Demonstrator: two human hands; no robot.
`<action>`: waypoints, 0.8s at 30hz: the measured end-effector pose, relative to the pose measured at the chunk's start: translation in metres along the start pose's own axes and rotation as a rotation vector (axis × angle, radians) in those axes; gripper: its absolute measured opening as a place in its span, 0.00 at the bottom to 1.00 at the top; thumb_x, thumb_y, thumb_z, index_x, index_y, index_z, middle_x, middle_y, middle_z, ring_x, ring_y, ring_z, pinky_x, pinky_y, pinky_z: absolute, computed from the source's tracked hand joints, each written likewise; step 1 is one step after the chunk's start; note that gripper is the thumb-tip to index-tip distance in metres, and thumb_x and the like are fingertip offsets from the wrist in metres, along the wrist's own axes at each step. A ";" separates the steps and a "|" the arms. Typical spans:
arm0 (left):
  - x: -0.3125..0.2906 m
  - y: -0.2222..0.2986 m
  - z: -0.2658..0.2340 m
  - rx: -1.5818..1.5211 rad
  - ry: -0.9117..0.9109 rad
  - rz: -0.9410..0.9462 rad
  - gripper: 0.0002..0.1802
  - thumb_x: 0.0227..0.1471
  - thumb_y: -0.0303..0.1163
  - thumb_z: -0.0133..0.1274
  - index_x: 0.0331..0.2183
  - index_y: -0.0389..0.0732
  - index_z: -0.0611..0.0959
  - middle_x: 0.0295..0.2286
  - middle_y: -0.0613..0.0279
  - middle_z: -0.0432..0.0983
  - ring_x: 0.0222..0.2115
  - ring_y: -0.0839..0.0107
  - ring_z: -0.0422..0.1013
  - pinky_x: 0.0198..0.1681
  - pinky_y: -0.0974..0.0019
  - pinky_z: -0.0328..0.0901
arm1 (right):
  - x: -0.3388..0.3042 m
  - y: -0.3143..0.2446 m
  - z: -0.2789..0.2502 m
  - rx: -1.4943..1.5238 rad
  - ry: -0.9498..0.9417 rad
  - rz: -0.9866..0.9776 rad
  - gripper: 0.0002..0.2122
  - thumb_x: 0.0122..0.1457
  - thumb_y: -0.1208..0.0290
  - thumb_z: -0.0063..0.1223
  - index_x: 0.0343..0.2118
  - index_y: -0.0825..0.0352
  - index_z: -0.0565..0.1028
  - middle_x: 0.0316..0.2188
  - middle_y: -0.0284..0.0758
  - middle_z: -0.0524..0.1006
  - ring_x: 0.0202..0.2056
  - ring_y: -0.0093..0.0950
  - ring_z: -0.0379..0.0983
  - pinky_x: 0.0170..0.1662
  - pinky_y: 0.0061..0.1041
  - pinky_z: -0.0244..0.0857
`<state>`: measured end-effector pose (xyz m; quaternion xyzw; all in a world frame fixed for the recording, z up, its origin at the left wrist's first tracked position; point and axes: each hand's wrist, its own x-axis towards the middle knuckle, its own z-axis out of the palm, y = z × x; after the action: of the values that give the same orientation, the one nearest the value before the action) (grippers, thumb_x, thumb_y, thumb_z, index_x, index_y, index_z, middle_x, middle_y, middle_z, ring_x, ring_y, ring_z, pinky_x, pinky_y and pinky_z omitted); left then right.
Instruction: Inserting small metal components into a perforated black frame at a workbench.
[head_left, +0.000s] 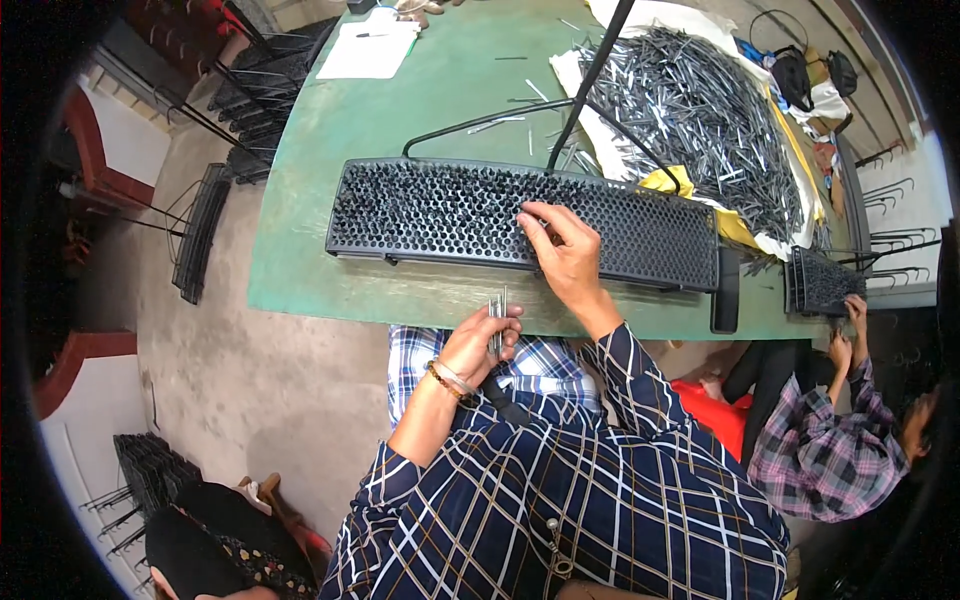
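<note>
A long black rack [650,240] with rows of small round holes lies across the table in front of me. Short dark pieces stand in many holes of its left and middle part, while the right part shows bare holes. My right hand [570,255] is pinched at the rack's middle; whatever lies between thumb and finger is too small to make out. Below the rack, by the table's near edge, my left hand [473,345] is closed on a small bunch of thin metal strips [497,315] that point upward.
A big heap of metal strips [690,110] lies on white and yellow sacking at the back right. A black metal frame [480,122] rises behind the rack. White paper [368,50] lies far left. At right, a person [830,440] works at another black rack [828,283].
</note>
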<state>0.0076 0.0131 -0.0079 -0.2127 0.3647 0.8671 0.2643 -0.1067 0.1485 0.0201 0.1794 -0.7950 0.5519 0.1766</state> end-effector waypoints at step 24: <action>-0.006 0.005 0.004 0.087 -0.060 0.017 0.13 0.59 0.36 0.42 0.41 0.38 0.71 0.28 0.62 0.72 0.25 0.76 0.69 0.24 0.75 0.65 | -0.003 0.005 0.004 -0.379 -0.105 -0.306 0.07 0.47 0.74 0.59 0.31 0.66 0.77 0.26 0.35 0.73 0.24 0.29 0.71 0.28 0.25 0.64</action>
<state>0.0081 0.0111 0.0009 -0.1717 0.3958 0.8586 0.2768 -0.1067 0.1469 0.0139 0.2897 -0.8561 0.3496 0.2469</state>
